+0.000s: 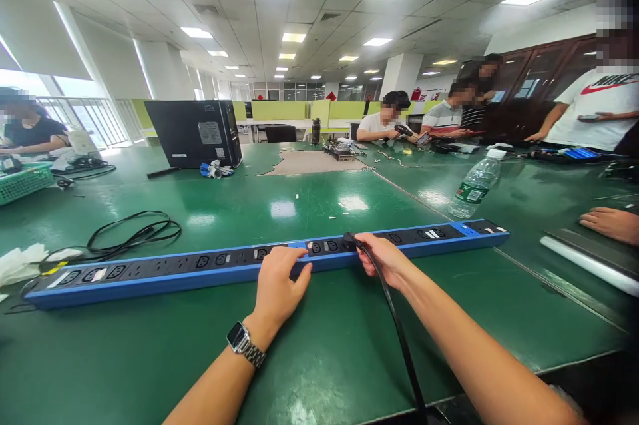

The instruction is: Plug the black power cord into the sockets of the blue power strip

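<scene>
A long blue and black power strip [150, 270] with several sockets lies across the green table [309, 352] in front of me. My left hand [277, 288], a watch on its wrist, grips the strip's near edge at the middle, fingers curled over it. My right hand [383, 257] is closed on a black plug [349, 239] that sits at a socket just right of the middle. The plug's black cable [399, 335] runs back toward me under my right forearm.
A coiled black cable [134, 233] lies behind the strip at left, white cloth [20, 264] near the left end. A water bottle [474, 186] stands at the right. A black computer case [194, 133] is farther back. Another person's hand [610, 223] rests at the right edge; several people sit around.
</scene>
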`<control>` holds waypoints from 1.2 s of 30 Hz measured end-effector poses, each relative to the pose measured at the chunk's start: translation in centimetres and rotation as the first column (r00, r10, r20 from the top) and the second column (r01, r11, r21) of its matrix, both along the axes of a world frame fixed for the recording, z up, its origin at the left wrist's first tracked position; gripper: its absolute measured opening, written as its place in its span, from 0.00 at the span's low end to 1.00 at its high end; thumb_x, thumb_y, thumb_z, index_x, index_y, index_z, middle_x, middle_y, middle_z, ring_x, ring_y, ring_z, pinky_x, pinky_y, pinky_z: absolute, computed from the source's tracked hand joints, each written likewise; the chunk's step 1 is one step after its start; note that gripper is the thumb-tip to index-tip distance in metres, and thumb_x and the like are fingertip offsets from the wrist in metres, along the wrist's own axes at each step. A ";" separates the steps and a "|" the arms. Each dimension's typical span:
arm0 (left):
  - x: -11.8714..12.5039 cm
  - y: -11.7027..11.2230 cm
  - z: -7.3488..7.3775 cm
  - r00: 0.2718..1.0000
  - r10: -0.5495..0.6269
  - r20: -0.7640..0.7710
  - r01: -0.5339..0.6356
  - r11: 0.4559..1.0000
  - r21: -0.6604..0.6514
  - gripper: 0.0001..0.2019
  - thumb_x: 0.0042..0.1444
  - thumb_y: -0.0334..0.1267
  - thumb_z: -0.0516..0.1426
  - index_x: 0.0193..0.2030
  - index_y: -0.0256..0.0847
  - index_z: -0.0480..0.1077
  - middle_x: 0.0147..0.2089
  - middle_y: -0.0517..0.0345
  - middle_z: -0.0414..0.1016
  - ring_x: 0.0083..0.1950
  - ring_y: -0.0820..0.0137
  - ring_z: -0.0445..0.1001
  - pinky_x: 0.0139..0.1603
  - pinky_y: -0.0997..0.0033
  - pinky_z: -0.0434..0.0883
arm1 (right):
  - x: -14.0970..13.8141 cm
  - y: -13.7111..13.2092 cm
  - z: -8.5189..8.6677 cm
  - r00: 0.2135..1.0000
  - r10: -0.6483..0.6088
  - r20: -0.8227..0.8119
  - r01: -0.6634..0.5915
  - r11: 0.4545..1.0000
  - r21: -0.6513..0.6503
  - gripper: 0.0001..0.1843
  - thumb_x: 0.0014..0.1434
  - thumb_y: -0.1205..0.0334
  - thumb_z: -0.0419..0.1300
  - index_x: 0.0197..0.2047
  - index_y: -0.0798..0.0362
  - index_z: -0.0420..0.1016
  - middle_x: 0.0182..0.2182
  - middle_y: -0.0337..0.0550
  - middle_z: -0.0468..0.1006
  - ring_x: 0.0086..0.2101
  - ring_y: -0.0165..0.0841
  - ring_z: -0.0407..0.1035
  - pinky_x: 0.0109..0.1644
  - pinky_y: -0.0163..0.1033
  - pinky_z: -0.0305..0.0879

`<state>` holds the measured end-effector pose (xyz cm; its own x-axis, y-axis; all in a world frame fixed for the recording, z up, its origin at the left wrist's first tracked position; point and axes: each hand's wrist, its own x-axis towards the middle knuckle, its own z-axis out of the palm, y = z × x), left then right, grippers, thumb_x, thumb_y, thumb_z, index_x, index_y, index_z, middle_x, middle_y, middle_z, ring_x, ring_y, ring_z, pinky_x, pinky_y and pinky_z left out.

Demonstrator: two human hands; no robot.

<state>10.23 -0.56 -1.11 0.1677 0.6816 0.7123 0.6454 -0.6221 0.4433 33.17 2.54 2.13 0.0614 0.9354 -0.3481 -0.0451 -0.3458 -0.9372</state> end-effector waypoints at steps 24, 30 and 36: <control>-3.8 -0.8 2.4 0.978 0.192 -0.080 -0.173 0.965 0.199 0.15 0.59 0.37 0.54 0.53 0.45 0.72 0.47 0.53 0.79 0.47 0.64 0.75 0.49 0.63 0.68 | -8.1 -5.2 3.3 0.925 0.160 0.346 -0.313 0.837 0.449 0.26 0.58 0.45 0.55 0.16 0.52 0.61 0.11 0.31 0.56 0.14 0.23 0.50 0.18 0.32 0.45; -12.2 -0.7 1.5 0.880 0.474 0.034 -0.470 0.878 -0.097 0.22 0.60 0.51 0.52 0.55 0.42 0.70 0.46 0.49 0.78 0.40 0.61 0.77 0.45 0.60 0.73 | -4.4 -2.3 -1.3 0.972 -0.052 0.231 -0.046 0.915 0.400 0.24 0.55 0.46 0.57 0.16 0.51 0.62 0.09 0.29 0.52 0.13 0.23 0.46 0.18 0.33 0.42; -12.8 -0.2 0.4 0.961 0.266 -0.078 -0.273 0.957 -0.096 0.21 0.61 0.51 0.51 0.54 0.41 0.71 0.43 0.49 0.79 0.44 0.62 0.77 0.47 0.62 0.73 | -2.9 -0.9 -4.0 0.988 -0.114 0.105 0.075 0.944 0.321 0.22 0.52 0.45 0.59 0.18 0.51 0.63 0.09 0.29 0.55 0.12 0.23 0.47 0.17 0.32 0.43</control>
<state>-2.58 -0.80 -0.76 0.0104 0.7776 0.6286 0.8117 -0.3738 0.4489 30.24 1.65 -1.87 0.1782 0.9838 -0.0214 0.0562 -0.0319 -0.9979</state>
